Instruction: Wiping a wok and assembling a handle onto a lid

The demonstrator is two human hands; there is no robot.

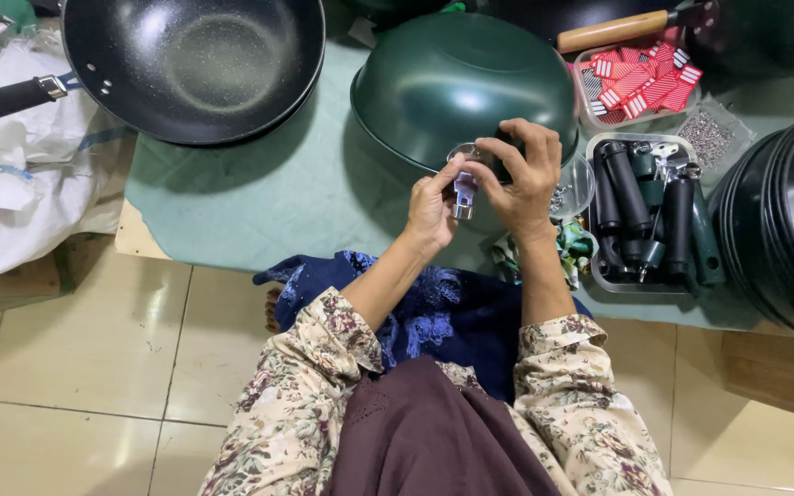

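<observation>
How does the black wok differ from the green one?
The black wok sits upright, its speckled inside showing; the green wok lies upside down, its smooth outside showing. The black wok has a black handle fitted; no handle shows on the green wok. The black wok stands apart from the hands; the green wok's rim is at the right hand. Both are round and rest on the green mat.

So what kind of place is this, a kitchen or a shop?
Probably a small workshop where pans get put together. There is an upturned green wok without a handle, a tray of loose black handles, and a stack of black pans.
</observation>
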